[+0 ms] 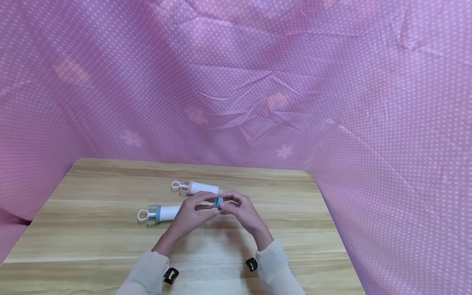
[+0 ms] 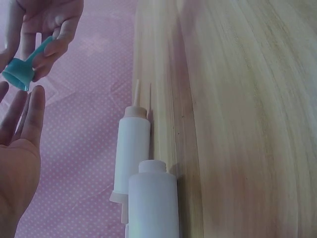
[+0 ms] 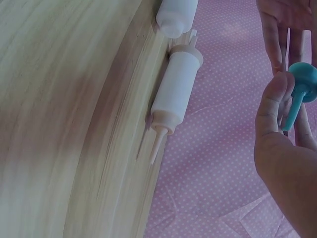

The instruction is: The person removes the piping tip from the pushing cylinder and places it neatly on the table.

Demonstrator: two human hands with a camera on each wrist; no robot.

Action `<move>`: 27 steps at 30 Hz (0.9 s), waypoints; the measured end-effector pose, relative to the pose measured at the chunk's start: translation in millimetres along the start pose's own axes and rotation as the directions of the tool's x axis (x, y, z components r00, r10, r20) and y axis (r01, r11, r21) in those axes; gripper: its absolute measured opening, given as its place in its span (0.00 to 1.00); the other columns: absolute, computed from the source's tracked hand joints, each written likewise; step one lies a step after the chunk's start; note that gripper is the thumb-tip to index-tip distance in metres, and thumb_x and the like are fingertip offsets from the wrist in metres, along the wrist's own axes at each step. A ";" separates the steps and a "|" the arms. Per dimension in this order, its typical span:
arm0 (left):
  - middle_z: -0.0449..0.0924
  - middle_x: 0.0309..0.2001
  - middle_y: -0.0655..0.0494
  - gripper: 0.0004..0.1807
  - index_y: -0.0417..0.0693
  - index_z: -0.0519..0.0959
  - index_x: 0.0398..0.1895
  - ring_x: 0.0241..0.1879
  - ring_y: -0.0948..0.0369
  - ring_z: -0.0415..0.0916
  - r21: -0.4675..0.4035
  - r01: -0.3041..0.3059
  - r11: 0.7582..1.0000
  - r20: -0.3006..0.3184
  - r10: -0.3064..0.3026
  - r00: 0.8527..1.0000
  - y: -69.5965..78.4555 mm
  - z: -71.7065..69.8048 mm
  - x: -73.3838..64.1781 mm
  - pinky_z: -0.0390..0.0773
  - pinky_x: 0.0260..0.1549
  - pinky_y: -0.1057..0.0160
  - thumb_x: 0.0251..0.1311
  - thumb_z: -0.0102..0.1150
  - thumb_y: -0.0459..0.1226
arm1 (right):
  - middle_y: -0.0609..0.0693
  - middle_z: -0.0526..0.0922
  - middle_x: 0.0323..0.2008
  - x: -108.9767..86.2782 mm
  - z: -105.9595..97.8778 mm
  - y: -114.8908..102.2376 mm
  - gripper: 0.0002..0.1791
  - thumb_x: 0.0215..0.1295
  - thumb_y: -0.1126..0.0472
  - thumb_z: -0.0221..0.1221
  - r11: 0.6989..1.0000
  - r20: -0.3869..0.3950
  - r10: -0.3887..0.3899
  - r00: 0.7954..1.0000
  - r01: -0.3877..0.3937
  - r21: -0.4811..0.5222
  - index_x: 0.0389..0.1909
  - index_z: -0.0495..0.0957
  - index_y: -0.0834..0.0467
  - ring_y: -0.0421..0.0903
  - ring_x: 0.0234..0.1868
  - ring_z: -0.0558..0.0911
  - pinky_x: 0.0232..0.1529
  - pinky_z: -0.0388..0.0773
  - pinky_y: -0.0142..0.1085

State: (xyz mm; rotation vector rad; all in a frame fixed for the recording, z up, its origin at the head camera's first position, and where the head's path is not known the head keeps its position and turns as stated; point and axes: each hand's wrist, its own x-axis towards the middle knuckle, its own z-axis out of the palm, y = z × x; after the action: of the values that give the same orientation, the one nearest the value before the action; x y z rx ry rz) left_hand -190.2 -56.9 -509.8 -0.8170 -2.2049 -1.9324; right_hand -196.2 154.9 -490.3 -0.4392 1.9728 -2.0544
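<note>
A teal nozzle cap (image 1: 218, 202) with a thin spout is held up in front of the body, between both hands. My right hand (image 1: 241, 209) pinches it between thumb and fingers; the right wrist view shows the spout (image 3: 293, 113) slanting down beside the thumb. My left hand (image 1: 191, 213) comes in from the other side with its fingers extended, and in the left wrist view its fingertips (image 2: 35, 96) are right at the cap's wide rim. Behind the left hand lies a white piston tube (image 1: 169, 213) with blue trim and a ring handle; its narrow neck (image 2: 152, 166) is bare.
Farther back lies a second white tube (image 1: 204, 188) with pink trim, its pink nozzle (image 3: 158, 144) fitted. Both lie on a wood-grain table (image 1: 110, 241). Pink dotted cloth (image 1: 236, 90) hangs around the back and sides. A black wrist device (image 1: 171, 275) sits by the left cuff.
</note>
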 end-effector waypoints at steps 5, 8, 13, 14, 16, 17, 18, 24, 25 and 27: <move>0.79 0.56 0.51 0.23 0.45 0.81 0.59 0.53 0.49 0.80 0.005 -0.013 1.000 0.001 0.013 1.000 -0.5 -2.4 2.9 0.83 0.49 0.60 0.60 0.72 0.35 | 0.57 0.79 0.50 2.7 2.3 -0.2 0.18 0.71 0.65 0.61 1.000 0.002 0.009 1.000 -0.009 -0.004 0.57 0.76 0.70 0.47 0.43 0.85 0.51 0.84 0.47; 0.79 0.55 0.52 0.23 0.46 0.81 0.60 0.51 0.50 0.81 0.028 -0.005 1.000 0.015 0.005 1.000 0.2 -4.3 4.5 0.83 0.48 0.62 0.60 0.72 0.36 | 0.57 0.79 0.50 4.3 2.9 0.3 0.18 0.71 0.65 0.62 1.000 0.007 0.008 1.000 -0.008 -0.014 0.57 0.76 0.70 0.47 0.43 0.85 0.50 0.84 0.47; 0.80 0.54 0.53 0.21 0.46 0.83 0.57 0.50 0.51 0.82 0.054 0.031 0.998 0.028 -0.032 0.999 2.8 -5.7 5.1 0.83 0.47 0.63 0.60 0.72 0.37 | 0.57 0.80 0.49 3.6 3.0 1.4 0.17 0.71 0.66 0.62 1.000 0.028 0.009 1.000 -0.009 -0.020 0.56 0.76 0.71 0.46 0.41 0.85 0.49 0.84 0.47; 0.80 0.54 0.53 0.20 0.46 0.83 0.56 0.50 0.51 0.82 0.050 0.039 0.998 0.028 -0.040 0.999 3.7 -5.1 4.9 0.83 0.47 0.63 0.60 0.72 0.37 | 0.58 0.80 0.49 2.8 2.7 1.4 0.17 0.71 0.66 0.62 1.000 0.033 0.009 0.999 -0.009 -0.017 0.56 0.76 0.71 0.46 0.41 0.85 0.49 0.84 0.47; 0.81 0.54 0.52 0.19 0.45 0.83 0.55 0.51 0.52 0.81 0.034 0.047 0.998 0.025 -0.048 0.999 4.9 -3.5 4.7 0.83 0.47 0.63 0.60 0.72 0.36 | 0.57 0.81 0.49 1.2 1.9 1.5 0.17 0.71 0.66 0.62 1.000 0.034 0.011 0.999 -0.011 -0.017 0.55 0.76 0.71 0.46 0.40 0.84 0.47 0.85 0.44; 0.80 0.54 0.51 0.19 0.45 0.83 0.55 0.52 0.51 0.81 0.025 0.051 0.998 0.023 -0.052 0.998 5.6 -2.7 4.7 0.83 0.48 0.62 0.60 0.72 0.36 | 0.57 0.81 0.49 0.4 1.4 1.6 0.17 0.71 0.65 0.62 1.000 0.030 0.012 0.999 -0.011 -0.021 0.55 0.76 0.71 0.45 0.40 0.84 0.46 0.85 0.42; 0.80 0.54 0.50 0.19 0.44 0.83 0.55 0.52 0.51 0.81 0.014 0.055 0.998 0.020 -0.055 0.998 6.3 -1.8 4.7 0.83 0.48 0.62 0.60 0.72 0.35 | 0.57 0.81 0.49 -0.4 1.0 1.5 0.17 0.70 0.65 0.62 1.000 0.027 0.013 1.000 -0.013 -0.025 0.55 0.77 0.71 0.45 0.39 0.83 0.44 0.85 0.40; 0.79 0.55 0.41 0.20 0.35 0.80 0.56 0.51 0.44 0.81 -0.006 0.062 0.998 -0.004 -0.062 0.998 19.4 2.8 3.4 0.83 0.49 0.55 0.60 0.70 0.28 | 0.54 0.82 0.46 -5.8 -2.4 2.7 0.16 0.70 0.67 0.62 0.999 0.022 0.023 0.999 -0.022 -0.027 0.55 0.77 0.70 0.42 0.32 0.78 0.33 0.78 0.32; 0.79 0.54 0.39 0.20 0.34 0.80 0.55 0.51 0.44 0.81 -0.001 0.065 0.998 -0.009 -0.065 0.998 24.2 3.3 3.2 0.83 0.48 0.54 0.59 0.69 0.26 | 0.53 0.82 0.45 -6.7 -3.1 3.3 0.16 0.70 0.67 0.62 1.000 0.026 0.023 0.999 -0.022 -0.021 0.55 0.77 0.70 0.42 0.32 0.77 0.32 0.77 0.31; 0.79 0.54 0.36 0.19 0.33 0.80 0.55 0.51 0.42 0.80 0.015 0.076 0.997 -0.018 -0.075 0.997 28.6 4.4 3.2 0.83 0.48 0.52 0.59 0.69 0.24 | 0.51 0.83 0.42 -8.8 -4.5 4.5 0.17 0.70 0.68 0.62 1.000 0.034 0.022 0.999 -0.022 -0.011 0.56 0.76 0.71 0.41 0.31 0.76 0.31 0.76 0.30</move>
State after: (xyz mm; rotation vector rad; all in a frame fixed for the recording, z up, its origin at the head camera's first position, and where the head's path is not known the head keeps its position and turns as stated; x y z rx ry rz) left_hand -178.9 -50.2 -483.8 -0.7224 -2.2692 -1.9456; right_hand -190.0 162.3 -495.2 -0.4497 1.9616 -2.0104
